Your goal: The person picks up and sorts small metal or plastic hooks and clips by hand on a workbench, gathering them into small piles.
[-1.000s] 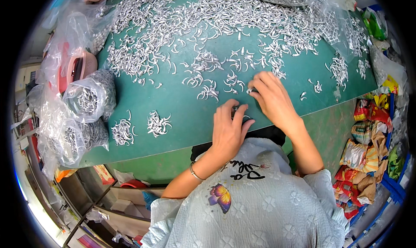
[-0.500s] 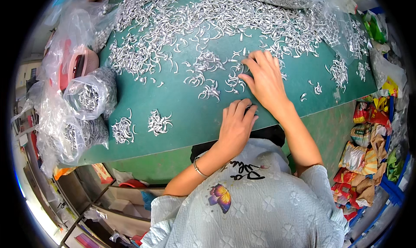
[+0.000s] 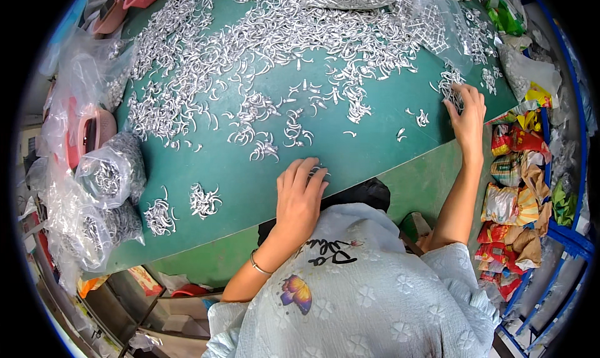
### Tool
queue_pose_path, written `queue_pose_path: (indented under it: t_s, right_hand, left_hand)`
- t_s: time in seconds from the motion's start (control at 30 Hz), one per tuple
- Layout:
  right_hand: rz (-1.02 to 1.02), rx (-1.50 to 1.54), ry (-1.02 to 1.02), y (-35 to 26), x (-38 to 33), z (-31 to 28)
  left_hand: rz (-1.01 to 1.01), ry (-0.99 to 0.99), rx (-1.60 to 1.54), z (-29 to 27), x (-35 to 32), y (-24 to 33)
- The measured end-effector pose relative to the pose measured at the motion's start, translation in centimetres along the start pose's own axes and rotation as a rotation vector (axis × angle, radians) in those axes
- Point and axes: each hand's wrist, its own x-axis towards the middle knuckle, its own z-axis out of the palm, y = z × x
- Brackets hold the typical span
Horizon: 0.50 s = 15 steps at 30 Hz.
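Observation:
Small curved silver metal pieces lie heaped over the green table. My left hand rests at the near table edge, its fingers curled, with a few curved silver pieces showing between thumb and forefinger. At the right, my right hand reaches down onto a small pile of silver pieces. Its thumb and forefinger are apart over the pile, and the other fingertips are partly hidden. Several small clusters sit beyond my left hand. Two separate piles are at the left near the edge.
Clear plastic bags filled with silver pieces stand at the left edge, beside a pink container. Another plastic bag lies at the far right. Right of the table, colourful packets fill a blue-framed rack.
My right hand has left the middle clusters and moved right to the small pile. My left hand stays by the near edge. The whole view has shifted slightly.

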Motion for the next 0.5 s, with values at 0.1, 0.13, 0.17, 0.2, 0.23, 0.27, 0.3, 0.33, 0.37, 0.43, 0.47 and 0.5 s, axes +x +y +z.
queue_pose_path:
  t_s: [0.1, 0.13, 0.17, 0.2, 0.23, 0.27, 0.3, 0.33, 0.37, 0.43, 0.47, 0.5]
  right_hand:
    - [0.002, 0.064, 0.004, -0.4, 0.2, -0.2]
    - [-0.01, 0.139, 0.031, -1.5, 0.3, -0.3]
    - [-0.078, 0.272, 0.014, -3.7, 0.2, -0.2]
    - [-0.092, 0.437, -0.109, -6.5, -0.1, -0.1]
    - [-0.169, 0.504, -0.184, -9.0, -0.7, 0.1]
    - [-0.248, 0.464, -0.221, -11.3, -1.2, 0.6]
    - [-0.307, 0.433, -0.237, -12.7, -1.6, 1.3]
    - [-0.252, 0.48, -0.227, -13.9, -2.0, 2.2]
    - [-0.196, 0.527, -0.218, -14.6, -2.3, 2.7]
    - [-0.213, 0.659, -0.178, -14.9, -2.0, 3.3]
    - [-0.22, 0.724, -0.156, -15.0, -1.7, 3.7]
    - [-0.18, 0.731, -0.139, -14.6, -1.1, 4.3]
  left_hand:
    - [0.024, -0.046, 0.038, -0.4, -0.1, -0.3]
    - [0.027, -0.065, 0.048, -0.5, -0.3, -0.3]
    - [0.017, -0.064, 0.057, -0.5, -0.4, -0.4]
    - [0.011, -0.066, 0.063, -0.6, -0.6, -0.3]
    - [0.007, -0.068, 0.07, -0.6, -0.7, -0.4]
    - [0.013, -0.081, 0.075, -0.7, -0.7, -0.4]
    - [0.019, -0.1, 0.078, -1.0, -0.4, -0.2]
    - [0.022, -0.112, 0.083, -1.1, -0.2, -0.1]
    - [0.039, -0.092, 0.056, -0.8, -0.3, -0.2]
    - [0.073, -0.053, 0.0, 0.0, -0.5, -0.6]
    - [0.069, -0.027, -0.022, 0.2, -0.5, -0.6]
    - [0.066, -0.001, -0.045, 0.4, -0.5, -0.5]
